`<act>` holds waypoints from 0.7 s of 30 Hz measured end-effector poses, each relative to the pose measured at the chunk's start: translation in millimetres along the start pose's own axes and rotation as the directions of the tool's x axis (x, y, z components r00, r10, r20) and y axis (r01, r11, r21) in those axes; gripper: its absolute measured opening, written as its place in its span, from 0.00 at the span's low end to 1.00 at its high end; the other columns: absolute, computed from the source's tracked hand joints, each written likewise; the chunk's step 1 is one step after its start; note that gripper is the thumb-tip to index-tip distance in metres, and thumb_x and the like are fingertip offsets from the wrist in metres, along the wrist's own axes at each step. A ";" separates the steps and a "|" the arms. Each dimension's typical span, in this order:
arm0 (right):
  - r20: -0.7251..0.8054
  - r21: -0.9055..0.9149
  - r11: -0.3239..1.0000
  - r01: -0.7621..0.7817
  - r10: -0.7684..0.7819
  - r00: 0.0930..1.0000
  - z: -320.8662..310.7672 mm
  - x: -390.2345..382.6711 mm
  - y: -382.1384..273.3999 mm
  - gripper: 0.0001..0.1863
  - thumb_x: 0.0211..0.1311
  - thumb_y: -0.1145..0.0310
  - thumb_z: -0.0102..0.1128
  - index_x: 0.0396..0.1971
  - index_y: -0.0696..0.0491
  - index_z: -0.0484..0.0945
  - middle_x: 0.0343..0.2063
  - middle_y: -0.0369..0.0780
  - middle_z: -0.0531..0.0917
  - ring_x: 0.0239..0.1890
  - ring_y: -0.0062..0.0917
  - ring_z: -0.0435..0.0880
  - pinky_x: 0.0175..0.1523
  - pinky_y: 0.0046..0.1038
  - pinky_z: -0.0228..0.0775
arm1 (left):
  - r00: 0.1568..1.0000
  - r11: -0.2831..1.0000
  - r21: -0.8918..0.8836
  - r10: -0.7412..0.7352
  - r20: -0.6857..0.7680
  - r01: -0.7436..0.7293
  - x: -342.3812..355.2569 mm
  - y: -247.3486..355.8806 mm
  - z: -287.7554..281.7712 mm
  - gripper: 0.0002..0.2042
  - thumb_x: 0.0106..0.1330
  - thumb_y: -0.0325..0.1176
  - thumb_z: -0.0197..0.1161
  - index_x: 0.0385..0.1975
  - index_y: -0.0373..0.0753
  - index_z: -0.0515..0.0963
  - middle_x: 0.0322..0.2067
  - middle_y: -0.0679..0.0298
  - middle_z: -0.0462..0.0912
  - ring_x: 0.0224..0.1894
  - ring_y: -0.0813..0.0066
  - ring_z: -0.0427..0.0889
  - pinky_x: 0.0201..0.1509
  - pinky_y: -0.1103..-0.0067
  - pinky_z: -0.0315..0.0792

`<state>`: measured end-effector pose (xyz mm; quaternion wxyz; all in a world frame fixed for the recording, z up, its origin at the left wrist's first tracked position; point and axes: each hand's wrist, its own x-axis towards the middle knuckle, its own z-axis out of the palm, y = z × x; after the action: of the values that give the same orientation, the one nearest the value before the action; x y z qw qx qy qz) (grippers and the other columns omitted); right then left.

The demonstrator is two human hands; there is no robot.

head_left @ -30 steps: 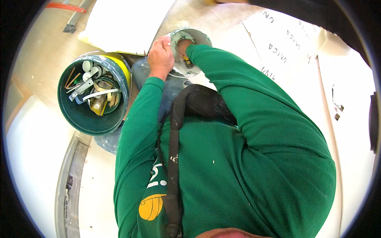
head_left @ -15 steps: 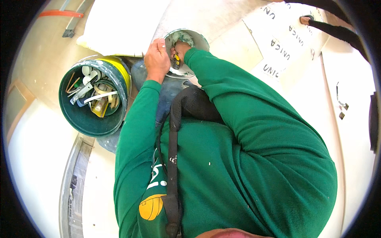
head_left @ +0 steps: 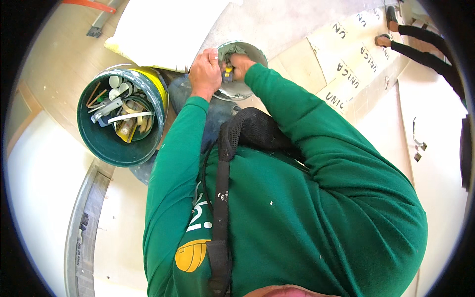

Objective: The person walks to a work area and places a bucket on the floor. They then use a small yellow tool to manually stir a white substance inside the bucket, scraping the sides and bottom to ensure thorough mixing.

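Observation:
A pale bucket with greenish-grey paste smeared on its inside stands in front of me. My left hand is closed over the left side of its rim. Inside the bucket, my right hand grips a tool with a black-and-yellow handle. The tool's working end is hidden in the bucket, so its kind does not show.
To the left stands a dark green bucket holding tools, white cups and a yellow-handled item. A large white sheet lies ahead. Printed boards cover the floor at right, where another person's feet stand. A metal profile lies lower left.
The whole view has shifted slightly, and more of the other person's legs and feet shows. Both my hands keep their places at the bucket, the tool still in my right.

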<state>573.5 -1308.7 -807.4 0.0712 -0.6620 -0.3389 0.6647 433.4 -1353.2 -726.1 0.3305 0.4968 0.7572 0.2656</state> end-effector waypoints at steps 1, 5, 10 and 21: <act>0.022 0.149 0.978 -0.143 0.141 0.990 -3.6 -9.9 -9.0 0.12 0.65 0.70 0.48 0.29 0.58 0.80 0.28 0.42 0.84 0.33 0.32 0.84 0.39 0.36 0.77 | 1.000 1.000 -0.006 0.011 0.002 -0.011 2.4 1.9 -1.4 0.26 0.77 0.51 0.41 0.48 0.36 0.81 0.44 0.44 0.83 0.48 0.41 0.81 0.54 0.58 0.73; 0.069 -0.124 0.982 -0.145 0.154 0.986 -28.7 -68.6 -44.0 0.14 0.64 0.67 0.51 0.31 0.64 0.79 0.26 0.45 0.86 0.28 0.33 0.86 0.32 0.36 0.78 | 0.995 1.000 0.017 0.014 0.097 -0.016 6.7 8.6 -6.0 0.25 0.77 0.51 0.41 0.51 0.37 0.79 0.46 0.44 0.82 0.49 0.41 0.80 0.54 0.58 0.73; 0.132 -0.539 0.824 0.176 -0.123 0.984 -63.1 -146.7 -83.9 0.14 0.68 0.66 0.51 0.43 0.61 0.75 0.23 0.39 0.81 0.19 0.21 0.78 0.23 0.26 0.72 | 0.994 0.969 -0.246 0.030 0.107 -0.002 22.5 -3.0 -28.4 0.26 0.76 0.52 0.46 0.58 0.36 0.74 0.50 0.41 0.80 0.53 0.40 0.78 0.58 0.58 0.71; 0.038 -0.235 0.892 0.385 -0.388 0.921 -123.1 -257.3 13.3 0.12 0.70 0.66 0.52 0.44 0.59 0.77 0.24 0.37 0.82 0.18 0.18 0.77 0.24 0.24 0.71 | 0.997 0.993 0.119 0.034 -0.075 -0.025 -74.5 -3.2 -24.0 0.30 0.62 0.41 0.59 0.62 0.28 0.67 0.45 0.40 0.82 0.50 0.41 0.81 0.57 0.58 0.72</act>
<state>721.6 -1414.8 -587.5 0.1237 -0.5886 -0.5405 0.5883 434.7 -1425.3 -695.5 0.2669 0.5161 0.7764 0.2443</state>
